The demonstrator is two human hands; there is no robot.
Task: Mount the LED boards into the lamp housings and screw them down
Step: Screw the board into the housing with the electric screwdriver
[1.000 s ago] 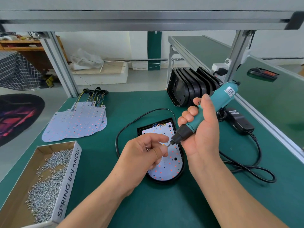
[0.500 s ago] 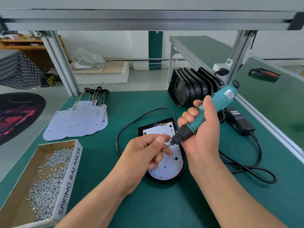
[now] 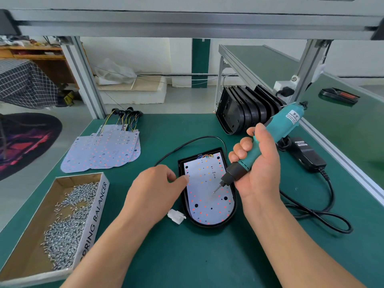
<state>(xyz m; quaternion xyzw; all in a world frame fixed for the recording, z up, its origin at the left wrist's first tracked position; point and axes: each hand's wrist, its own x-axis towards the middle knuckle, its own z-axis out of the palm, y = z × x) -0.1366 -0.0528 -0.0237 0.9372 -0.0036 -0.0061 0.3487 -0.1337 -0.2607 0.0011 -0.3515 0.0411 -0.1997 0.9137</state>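
Note:
A black lamp housing lies flat mid-table with a white LED board seated in it, coloured wires at its far end. My right hand grips a teal electric screwdriver, tilted, its bit tip just over the middle of the board. My left hand rests on the table to the left, fingers loosely curled, a fingertip touching the housing's left rim. What its palm hides I cannot see. A white plug connector lies by the housing's near left corner.
A cardboard box of several loose screws sits near left. Spare LED boards with wires lie far left. Empty black housings stand stacked at the back right. A black power adapter and its cable trail on the right.
My left hand has left the screwdriver tip and dropped left to the housing's rim. The screwdriver bit has lowered toward the board, and the white connector is now uncovered.

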